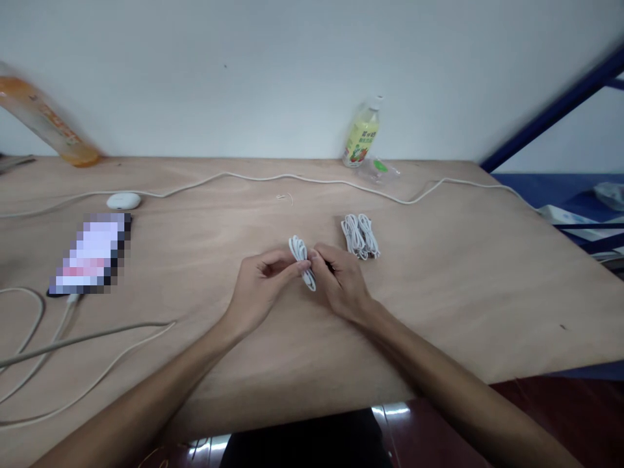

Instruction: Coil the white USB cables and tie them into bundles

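Note:
A small white cable bundle [298,248] is held above the wooden table, near its middle. My left hand [260,283] pinches the bundle between thumb and fingers from the left. On the other side, my right hand [340,276] is closed, its thumb and index fingertip pressed together at the bundle's right edge. Two more coiled white cables [359,236] lie side by side on the table, just beyond my right hand. Small thin white pieces [285,197] lie farther back.
A phone [90,253] with a plugged cable and a white case [123,200] lie left. A long white cable [273,178] crosses the back. An orange bottle [49,127], a yellow-labelled bottle [362,133] and clear plastic [379,170] are by the wall. Blue frame [550,107] at right.

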Available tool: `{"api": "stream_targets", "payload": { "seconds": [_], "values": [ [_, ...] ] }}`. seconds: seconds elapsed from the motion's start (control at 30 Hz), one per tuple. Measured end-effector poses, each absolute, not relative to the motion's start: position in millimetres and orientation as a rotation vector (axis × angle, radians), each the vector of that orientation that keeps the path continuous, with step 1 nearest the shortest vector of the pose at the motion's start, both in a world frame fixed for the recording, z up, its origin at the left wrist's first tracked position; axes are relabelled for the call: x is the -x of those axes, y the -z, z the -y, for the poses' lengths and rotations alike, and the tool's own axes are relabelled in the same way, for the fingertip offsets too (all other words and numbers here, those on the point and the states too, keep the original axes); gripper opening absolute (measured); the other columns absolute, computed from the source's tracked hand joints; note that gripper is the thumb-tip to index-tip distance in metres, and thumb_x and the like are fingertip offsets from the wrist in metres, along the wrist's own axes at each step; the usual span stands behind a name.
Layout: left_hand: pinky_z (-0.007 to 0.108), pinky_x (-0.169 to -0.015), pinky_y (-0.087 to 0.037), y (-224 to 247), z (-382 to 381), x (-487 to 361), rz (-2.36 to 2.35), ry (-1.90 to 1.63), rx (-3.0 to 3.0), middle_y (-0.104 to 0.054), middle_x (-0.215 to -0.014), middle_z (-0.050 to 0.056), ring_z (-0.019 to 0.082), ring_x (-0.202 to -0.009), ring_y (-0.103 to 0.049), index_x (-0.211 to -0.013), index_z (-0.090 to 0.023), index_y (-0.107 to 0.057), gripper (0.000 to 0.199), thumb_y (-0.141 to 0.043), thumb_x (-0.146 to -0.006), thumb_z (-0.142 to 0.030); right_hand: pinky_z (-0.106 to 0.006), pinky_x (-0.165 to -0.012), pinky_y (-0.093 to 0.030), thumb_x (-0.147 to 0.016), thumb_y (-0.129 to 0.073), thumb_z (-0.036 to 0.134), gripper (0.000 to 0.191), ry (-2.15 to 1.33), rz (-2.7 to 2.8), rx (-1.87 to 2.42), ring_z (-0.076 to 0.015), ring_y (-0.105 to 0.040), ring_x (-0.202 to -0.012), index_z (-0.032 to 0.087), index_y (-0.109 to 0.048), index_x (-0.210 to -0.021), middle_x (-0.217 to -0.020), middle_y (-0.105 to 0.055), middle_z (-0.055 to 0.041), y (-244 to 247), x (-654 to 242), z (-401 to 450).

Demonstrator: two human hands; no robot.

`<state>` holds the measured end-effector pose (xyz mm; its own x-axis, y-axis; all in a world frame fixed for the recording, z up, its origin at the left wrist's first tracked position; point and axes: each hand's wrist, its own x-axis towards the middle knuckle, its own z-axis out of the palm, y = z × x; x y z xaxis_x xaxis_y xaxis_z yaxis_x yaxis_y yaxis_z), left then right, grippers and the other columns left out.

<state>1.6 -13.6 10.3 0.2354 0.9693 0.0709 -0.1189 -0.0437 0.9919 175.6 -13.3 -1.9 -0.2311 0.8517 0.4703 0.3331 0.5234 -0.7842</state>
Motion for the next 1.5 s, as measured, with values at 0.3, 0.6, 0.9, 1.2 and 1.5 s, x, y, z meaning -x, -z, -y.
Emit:
{"api": "stream_targets", "payload": {
  "seconds": [0.3,0.6,0.9,1.2,1.5],
  "values": [
    [0.021,-0.051,-0.054,-14.4,16.5,-4.4,-0.911,-1.155,-1.018,-0.071,-0.056,-0.009,0.014,-0.049,-0.067,-0.111,-0.024,-0.062,0.053,-0.099,-0.078,-0.041,-0.031,-0.061,-0.033,-0.110,-0.048,0.030,0.037,-0.703,1.813,0.966,-0.0147,-0.041,-0.061,0.025,-0.043,-0.073,-0.067,-0.047,0.0033,7.0,-174.2,16.5],
    [0.030,-0.064,-0.067,-11.4,16.3,-1.0,-0.864,-1.058,-1.084,-0.082,-0.077,0.003,0.020,-0.068,-0.079,-0.105,-0.018,-0.082,0.032,-0.088,-0.088,-0.045,-0.031,-0.061,-0.033,-0.111,-0.050,0.043,0.043,-0.804,1.701,1.020,-0.0144,-0.039,-0.060,0.025,-0.044,-0.072,-0.065,-0.046,0.0038,5.5,-174.0,15.2],
    [0.035,-0.077,-0.070,-5.7,16.5,1.6,-0.866,-0.960,-1.113,-0.087,-0.090,0.006,0.022,-0.079,-0.083,-0.119,-0.015,-0.084,0.043,-0.093,-0.079,-0.030,-0.030,-0.058,-0.034,-0.107,-0.052,0.054,0.047,-0.915,1.613,1.062,-0.0148,-0.042,-0.060,0.024,-0.052,-0.071,-0.064,-0.048,0.0031,7.1,-176.7,11.8],
    [0.026,-0.062,-0.061,-11.2,17.5,0.5,-0.942,-1.072,-1.441,-0.076,-0.086,0.007,0.018,-0.076,-0.069,-0.063,-0.022,-0.081,0.034,-0.083,-0.092,-0.039,-0.030,-0.064,-0.039,-0.108,-0.051,0.051,0.045,-0.974,1.607,1.056,-0.0158,-0.047,-0.065,0.025,-0.049,-0.072,-0.069,-0.051,0.0023,4.2,-175.8,11.5],
    [0.028,-0.062,-0.066,-13.7,19.3,-3.8,-0.885,-1.025,-1.277,-0.078,-0.084,0.006,0.016,-0.068,-0.069,-0.076,-0.020,-0.086,0.032,-0.083,-0.092,-0.047,-0.031,-0.064,-0.036,-0.111,-0.048,0.049,0.046,-0.788,1.659,1.086,-0.0152,-0.044,-0.063,0.025,-0.048,-0.072,-0.067,-0.049,0.0034,5.7,-173.2,14.9]
  ]
}}
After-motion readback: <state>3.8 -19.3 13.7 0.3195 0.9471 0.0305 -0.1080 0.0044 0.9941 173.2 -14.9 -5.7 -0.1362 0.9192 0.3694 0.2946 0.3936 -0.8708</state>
